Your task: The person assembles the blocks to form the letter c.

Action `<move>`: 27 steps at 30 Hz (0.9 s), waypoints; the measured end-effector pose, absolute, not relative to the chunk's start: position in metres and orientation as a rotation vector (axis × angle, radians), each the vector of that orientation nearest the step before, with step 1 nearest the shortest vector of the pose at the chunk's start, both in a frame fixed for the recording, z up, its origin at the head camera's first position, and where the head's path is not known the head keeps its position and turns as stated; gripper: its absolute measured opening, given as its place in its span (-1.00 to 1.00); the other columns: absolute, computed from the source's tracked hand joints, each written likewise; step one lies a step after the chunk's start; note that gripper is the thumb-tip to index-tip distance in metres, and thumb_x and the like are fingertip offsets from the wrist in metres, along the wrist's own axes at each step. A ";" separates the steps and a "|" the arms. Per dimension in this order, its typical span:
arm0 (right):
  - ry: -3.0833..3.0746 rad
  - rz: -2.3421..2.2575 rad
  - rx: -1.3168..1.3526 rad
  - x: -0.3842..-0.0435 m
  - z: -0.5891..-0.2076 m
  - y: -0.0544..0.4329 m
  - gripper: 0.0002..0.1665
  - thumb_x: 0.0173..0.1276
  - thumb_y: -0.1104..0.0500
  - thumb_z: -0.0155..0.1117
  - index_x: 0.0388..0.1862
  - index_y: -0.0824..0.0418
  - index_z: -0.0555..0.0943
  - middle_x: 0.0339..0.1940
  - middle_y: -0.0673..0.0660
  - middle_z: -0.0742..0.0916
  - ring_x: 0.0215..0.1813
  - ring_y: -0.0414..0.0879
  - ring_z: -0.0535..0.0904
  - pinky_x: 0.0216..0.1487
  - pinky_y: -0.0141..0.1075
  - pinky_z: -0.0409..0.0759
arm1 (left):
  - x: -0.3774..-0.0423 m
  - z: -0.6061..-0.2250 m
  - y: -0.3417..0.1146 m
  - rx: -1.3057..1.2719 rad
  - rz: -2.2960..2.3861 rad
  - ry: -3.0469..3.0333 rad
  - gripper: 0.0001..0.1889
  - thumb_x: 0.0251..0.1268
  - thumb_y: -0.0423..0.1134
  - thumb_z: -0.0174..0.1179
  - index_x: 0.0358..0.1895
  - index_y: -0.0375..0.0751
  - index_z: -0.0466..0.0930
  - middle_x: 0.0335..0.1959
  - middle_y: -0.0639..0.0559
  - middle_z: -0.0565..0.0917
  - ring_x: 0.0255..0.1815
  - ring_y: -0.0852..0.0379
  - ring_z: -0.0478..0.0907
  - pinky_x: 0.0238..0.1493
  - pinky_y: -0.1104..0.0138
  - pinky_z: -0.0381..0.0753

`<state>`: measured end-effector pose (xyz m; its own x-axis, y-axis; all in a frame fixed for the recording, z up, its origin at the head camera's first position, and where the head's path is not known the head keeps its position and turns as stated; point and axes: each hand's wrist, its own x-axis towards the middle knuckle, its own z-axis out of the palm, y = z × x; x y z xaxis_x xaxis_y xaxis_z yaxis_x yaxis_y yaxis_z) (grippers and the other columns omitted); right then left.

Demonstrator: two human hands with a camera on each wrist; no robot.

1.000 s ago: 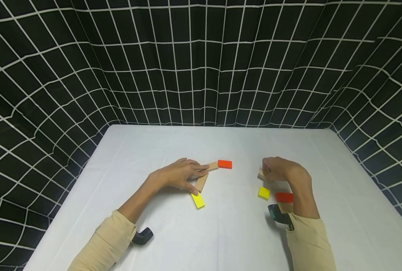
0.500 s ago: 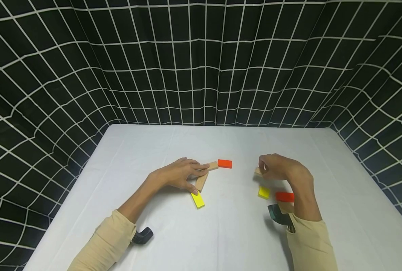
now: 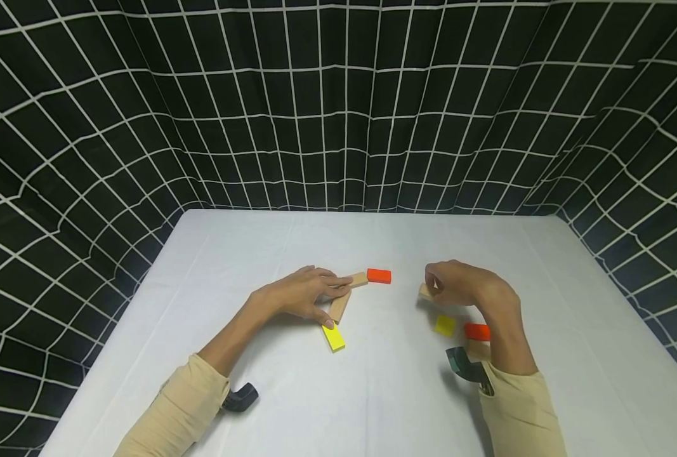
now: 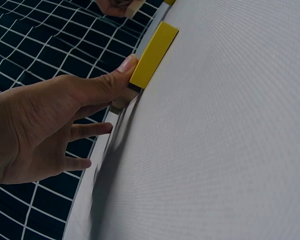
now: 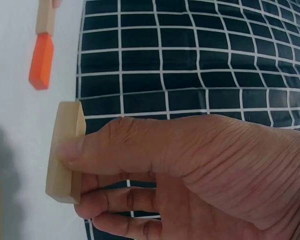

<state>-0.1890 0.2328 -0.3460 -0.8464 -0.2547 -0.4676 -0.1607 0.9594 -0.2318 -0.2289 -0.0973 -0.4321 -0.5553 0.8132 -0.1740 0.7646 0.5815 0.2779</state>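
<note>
A black curtain with a white grid point(image 3: 281, 146) stood at the left, running round the back and right sides of the white tabletop point(image 3: 292, 406). From the left came a beige sleeve point(image 3: 172, 409) with a dark curved wrist device point(image 3: 240, 398) beside its cuff. Beyond it the left hand point(image 3: 301, 295) lay with its fingers loosely extended and spread, closed round nothing; its thumb touched the near yellow block point(image 3: 334, 339) at its far end. That block met a slanted wooden block point(image 3: 340, 308), whose far end lay by the index and middle fingers. The extended fingers partly covered an upper wooden block point(image 3: 359, 279), which met a red-orange block point(image 3: 379, 276) end to end. Across a gap to the right, the right hand point(image 3: 465, 283) pinched a held wooden block point(image 3: 426, 292) between its thumb and curled fingers, with a shadow on the surface below. Nearer the person lay a small yellow block point(image 3: 444, 325), then a red block point(image 3: 478, 332) with a half-hidden wooden block point(image 3: 479, 348) just on its near side, both partly covered by the right forearm.
</note>
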 end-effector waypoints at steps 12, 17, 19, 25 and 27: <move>2.590 -0.260 -0.387 -0.187 -0.346 0.223 -0.82 0.34 0.26 0.36 -0.13 0.07 0.60 -0.26 0.05 0.66 -0.14 -0.06 0.55 -0.14 -0.21 0.57 | -0.228 -0.432 -0.096 1.274 0.260 2.530 -0.07 0.20 0.22 0.45 0.61 0.03 0.28 0.70 0.19 0.22 0.64 -0.03 0.28 0.69 -0.08 0.20; 2.576 -0.246 -0.390 -0.187 -0.346 0.218 -0.83 0.34 0.25 0.37 -0.14 0.07 0.61 -0.26 0.05 0.66 -0.15 -0.06 0.55 -0.16 -0.23 0.56 | -0.229 -0.433 -0.097 1.280 0.265 2.534 -0.08 0.22 0.20 0.45 0.60 0.03 0.30 0.70 0.19 0.23 0.64 -0.03 0.29 0.68 -0.07 0.22; 2.569 -0.242 -0.380 -0.187 -0.346 0.217 -0.82 0.34 0.24 0.38 -0.12 0.07 0.61 -0.25 0.05 0.66 -0.14 -0.06 0.55 -0.16 -0.23 0.57 | -0.229 -0.434 -0.097 1.282 0.261 2.538 -0.09 0.22 0.21 0.45 0.60 0.03 0.30 0.70 0.20 0.23 0.64 -0.03 0.29 0.68 -0.06 0.23; 2.561 -0.235 -0.375 -0.186 -0.344 0.212 -0.79 0.35 0.21 0.42 -0.08 0.07 0.62 -0.24 0.05 0.68 -0.15 -0.06 0.56 -0.14 -0.22 0.60 | -0.230 -0.435 -0.097 1.282 0.275 2.540 -0.09 0.22 0.20 0.45 0.60 0.04 0.30 0.70 0.21 0.23 0.64 -0.02 0.29 0.68 -0.07 0.23; 2.561 -0.236 -0.378 -0.186 -0.344 0.211 -0.79 0.35 0.20 0.43 -0.07 0.07 0.62 -0.24 0.05 0.68 -0.16 -0.07 0.56 -0.14 -0.22 0.60 | -0.230 -0.435 -0.097 1.283 0.282 2.539 -0.09 0.22 0.19 0.45 0.60 0.03 0.31 0.70 0.20 0.23 0.64 -0.03 0.28 0.68 -0.07 0.23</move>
